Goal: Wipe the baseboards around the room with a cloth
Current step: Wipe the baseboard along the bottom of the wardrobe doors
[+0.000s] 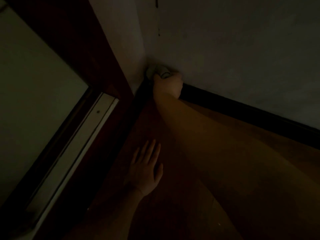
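The room is very dim, so fine detail is hard to read. The right hand (168,84) reaches into the corner where two walls meet, its fingers curled round a pale cloth (158,72) bunched against the wall just above the dark baseboard (242,108). The cloth sits right in the corner, at the near end of the baseboard that runs away to the right; whether it actually touches the top edge of the board I cannot tell in this light. The left hand (145,168) lies flat on the wooden floor (259,161), fingers straight and spread, well apart from the right and seemingly bracing the body. A dark door frame (83,54) stands to the left of the corner. The step in hand looks like the wiping of the corner itself. The next move probably calls for drawing the cloth rightward along the top of the baseboard, keeping pressure on it, and shifting the propping hand as the body follows.
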The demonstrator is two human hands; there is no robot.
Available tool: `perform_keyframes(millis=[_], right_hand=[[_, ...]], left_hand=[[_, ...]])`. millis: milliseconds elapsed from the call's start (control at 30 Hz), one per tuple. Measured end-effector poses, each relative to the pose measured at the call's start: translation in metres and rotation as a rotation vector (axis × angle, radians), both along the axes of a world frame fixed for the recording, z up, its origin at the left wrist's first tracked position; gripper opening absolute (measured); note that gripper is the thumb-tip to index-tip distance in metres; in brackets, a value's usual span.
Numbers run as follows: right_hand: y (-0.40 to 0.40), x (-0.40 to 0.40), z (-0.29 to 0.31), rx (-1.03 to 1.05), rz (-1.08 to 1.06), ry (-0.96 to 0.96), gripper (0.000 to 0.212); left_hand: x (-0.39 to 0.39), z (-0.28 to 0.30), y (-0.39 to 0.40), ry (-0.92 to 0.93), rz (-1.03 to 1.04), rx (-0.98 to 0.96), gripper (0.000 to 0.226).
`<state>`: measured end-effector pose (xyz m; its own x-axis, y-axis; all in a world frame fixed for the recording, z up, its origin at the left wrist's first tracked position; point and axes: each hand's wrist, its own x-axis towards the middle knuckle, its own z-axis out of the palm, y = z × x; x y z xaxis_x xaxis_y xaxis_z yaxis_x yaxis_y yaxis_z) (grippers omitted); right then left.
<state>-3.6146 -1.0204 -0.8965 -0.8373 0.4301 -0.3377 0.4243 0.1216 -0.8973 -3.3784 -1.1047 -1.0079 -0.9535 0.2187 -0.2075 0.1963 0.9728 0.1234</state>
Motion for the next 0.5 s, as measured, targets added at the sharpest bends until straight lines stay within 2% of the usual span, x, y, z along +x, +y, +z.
perform_keyframes(millis=[133,233,500], right_hand=[[0.032,0.011,0.0,0.006,-0.024,0.007,0.051],[0.068,0.027,-0.001,-0.004,-0.098,0.007,0.044],[0.159,0.056,-0.008,0.119,-0.108,0.018,0.045]], left_hand=[[-0.001,0.004,-0.001,-0.023,-0.019,-0.048,0.069],[-0.002,0.008,-0.001,-0.028,-0.019,-0.058,0.071],[-0.001,0.0,-0.004,0.03,-0.016,0.006,0.064]])
